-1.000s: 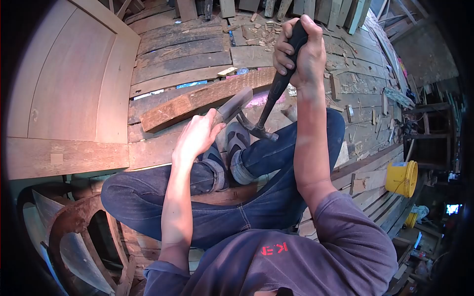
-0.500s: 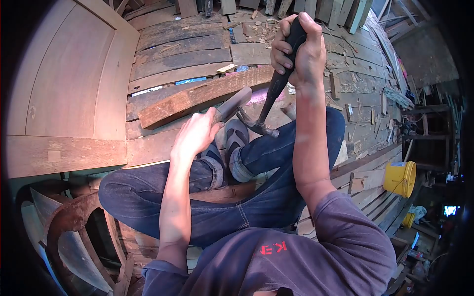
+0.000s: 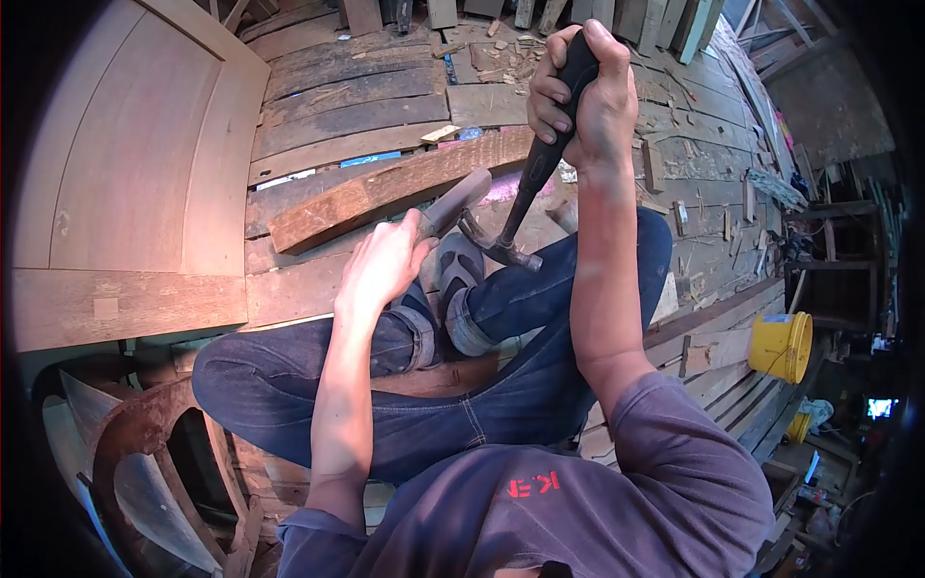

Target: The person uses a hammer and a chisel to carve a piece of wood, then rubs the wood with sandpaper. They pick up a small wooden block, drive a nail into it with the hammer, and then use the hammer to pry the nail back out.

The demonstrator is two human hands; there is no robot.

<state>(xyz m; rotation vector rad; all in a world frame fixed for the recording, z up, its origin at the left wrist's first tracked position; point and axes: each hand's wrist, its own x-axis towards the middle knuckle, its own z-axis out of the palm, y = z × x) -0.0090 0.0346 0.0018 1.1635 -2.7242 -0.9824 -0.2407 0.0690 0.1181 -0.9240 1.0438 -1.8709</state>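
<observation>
My right hand (image 3: 597, 101) is wrapped round the black grip of a claw hammer (image 3: 535, 169), raised with its head pointing down. My left hand (image 3: 381, 260) is closed on a short, flat, greyish-brown wooden piece (image 3: 457, 200) with a rounded end. The hammer's claw lies right against the lower side of this piece; whether a nail sits between them I cannot make out. Both are above my shoe (image 3: 461, 265), between my bent legs. Just beyond lies a thick, rough timber beam (image 3: 385, 193) on the plank floor.
A panelled wooden door (image 3: 135, 144) stands at the left. Below it is a curved wooden frame (image 3: 145, 424). Wood chips and offcuts litter the plank floor (image 3: 356, 91). A yellow bucket (image 3: 782, 349) stands at the right, near dark shelving (image 3: 833, 255).
Almost nothing differs. The hammer head has shifted very slightly left, and both hands keep their grip.
</observation>
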